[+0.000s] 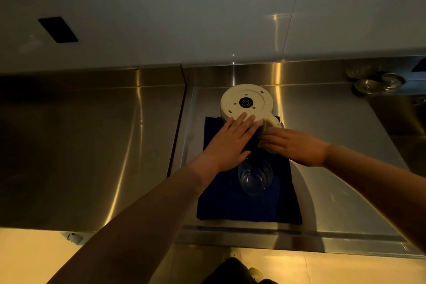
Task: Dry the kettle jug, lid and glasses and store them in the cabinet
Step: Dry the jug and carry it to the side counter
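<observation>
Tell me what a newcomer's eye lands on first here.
First, the white kettle jug, upside down at the far end of a dark blue towel on the steel counter. The left hand lies flat against its base edge, while the right hand presses a pale cloth by the handle. Nearer, an inverted clear glass sits on the towel.

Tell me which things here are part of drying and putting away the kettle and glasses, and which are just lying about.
Part of the job: upturned kettle jug, steadied by the left hand; pale cloth in the right hand; clear glass; blue towel; glasses by the sink.

Lying about: black wall plate.
</observation>
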Demonstrator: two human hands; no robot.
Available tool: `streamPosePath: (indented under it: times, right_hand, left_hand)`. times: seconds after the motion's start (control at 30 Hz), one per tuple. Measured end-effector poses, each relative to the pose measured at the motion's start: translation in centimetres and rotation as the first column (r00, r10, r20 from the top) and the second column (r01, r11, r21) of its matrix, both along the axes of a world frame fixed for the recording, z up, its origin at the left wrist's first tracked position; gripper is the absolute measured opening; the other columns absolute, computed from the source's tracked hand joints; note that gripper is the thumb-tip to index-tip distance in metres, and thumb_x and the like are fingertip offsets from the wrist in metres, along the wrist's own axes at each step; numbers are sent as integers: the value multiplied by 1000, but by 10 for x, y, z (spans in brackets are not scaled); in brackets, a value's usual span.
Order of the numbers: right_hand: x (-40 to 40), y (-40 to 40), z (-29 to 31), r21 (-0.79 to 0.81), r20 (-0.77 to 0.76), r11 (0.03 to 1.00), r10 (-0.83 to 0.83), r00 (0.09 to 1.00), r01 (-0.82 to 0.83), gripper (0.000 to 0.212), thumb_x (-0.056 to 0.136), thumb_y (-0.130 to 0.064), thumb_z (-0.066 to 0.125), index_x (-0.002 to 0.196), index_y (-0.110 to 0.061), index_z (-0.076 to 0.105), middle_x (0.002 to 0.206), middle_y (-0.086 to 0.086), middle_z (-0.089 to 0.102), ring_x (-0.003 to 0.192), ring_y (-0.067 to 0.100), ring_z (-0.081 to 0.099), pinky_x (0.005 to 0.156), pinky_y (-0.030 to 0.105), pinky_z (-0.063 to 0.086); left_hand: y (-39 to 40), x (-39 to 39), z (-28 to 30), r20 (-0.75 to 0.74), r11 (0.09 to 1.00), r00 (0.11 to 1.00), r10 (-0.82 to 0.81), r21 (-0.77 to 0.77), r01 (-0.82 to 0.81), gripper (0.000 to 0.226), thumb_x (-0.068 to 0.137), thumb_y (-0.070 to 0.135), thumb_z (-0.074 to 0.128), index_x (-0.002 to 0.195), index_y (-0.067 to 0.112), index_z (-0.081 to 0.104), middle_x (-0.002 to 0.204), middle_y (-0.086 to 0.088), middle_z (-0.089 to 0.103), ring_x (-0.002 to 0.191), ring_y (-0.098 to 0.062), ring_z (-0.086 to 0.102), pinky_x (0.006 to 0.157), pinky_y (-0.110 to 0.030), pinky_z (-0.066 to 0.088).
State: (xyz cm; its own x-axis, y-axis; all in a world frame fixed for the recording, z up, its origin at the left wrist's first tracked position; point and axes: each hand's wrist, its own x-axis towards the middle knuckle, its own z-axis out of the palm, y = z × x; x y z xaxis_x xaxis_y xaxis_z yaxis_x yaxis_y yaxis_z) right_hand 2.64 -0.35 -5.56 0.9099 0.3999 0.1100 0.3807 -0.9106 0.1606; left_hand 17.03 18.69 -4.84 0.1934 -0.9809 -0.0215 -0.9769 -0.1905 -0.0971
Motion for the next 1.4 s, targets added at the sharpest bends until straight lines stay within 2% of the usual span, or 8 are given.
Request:
streamPosePath:
  times: [0.17,0.43,0.6,0.83,1.0,1.13,1.27,1.4]
  right_hand:
    - [9,-1,-4,-21,-47,998,52,998,-53,65,55,-8,84,115,-11,62,117,12,63,112,28,58,90,41,50]
    - [15,-17,-2,-218,-98,953,194,976,-212,55,47,-14,87,99,-16,71,105,3,69,107,23,61,97,36,41]
    - [21,-29,2,-334,-193,896,238,952,-292,56,37,-18,91,90,-23,73,96,-3,71,101,18,64,95,33,45]
    - [37,-46,18,-444,-225,793,353,908,-418,50,47,-18,87,94,-26,71,96,-3,69,101,19,62,96,35,45]
    - [54,-52,47,-321,-102,853,400,911,-411,56,49,-18,88,101,-23,71,98,0,69,100,22,63,92,38,48]
    - [64,-50,66,-172,-25,908,383,923,-381,58,55,-11,85,109,-17,67,102,8,67,102,28,63,85,41,53]
    - [69,-41,71,-57,2,936,348,937,-348,53,62,-7,79,113,-12,66,105,13,66,103,32,61,83,40,53]
    - [67,-37,67,45,5,960,275,961,-275,52,65,-3,80,114,-9,65,109,15,65,106,34,60,82,43,54]
  left_hand:
    - [-5,7,-4,-3,1000,1000,-30,7,30,78,94,40,47,151,16,-1,159,-7,-5,145,-24,-7,115,-38,-7]
    - [-6,5,-6,-27,1000,999,-20,-17,19,77,93,37,50,151,19,3,159,-6,0,146,-23,-4,117,-38,-6]
    - [-8,-1,-3,-23,1000,999,29,-6,-29,76,93,37,49,152,19,4,159,-5,1,146,-23,-3,116,-37,-7]
    - [-10,-3,1,14,995,995,98,-20,-98,75,96,40,42,150,19,-5,159,-6,-7,145,-23,-10,115,-36,-9]
    - [-16,0,10,-17,981,986,167,-92,-168,73,96,46,40,151,15,3,159,-9,-6,145,-23,-9,116,-35,-10]
    - [-20,1,8,-81,971,973,217,-88,-224,78,94,57,36,151,14,4,159,-9,-7,144,-22,-12,118,-39,-4]
    - [-21,4,5,-110,960,958,264,-62,-272,88,89,65,38,151,13,2,159,-9,-7,145,-21,-10,118,-38,-3]
    - [-21,7,4,-115,962,963,243,-101,-255,85,90,61,41,150,10,10,159,-11,0,146,-23,-1,115,-34,-4]
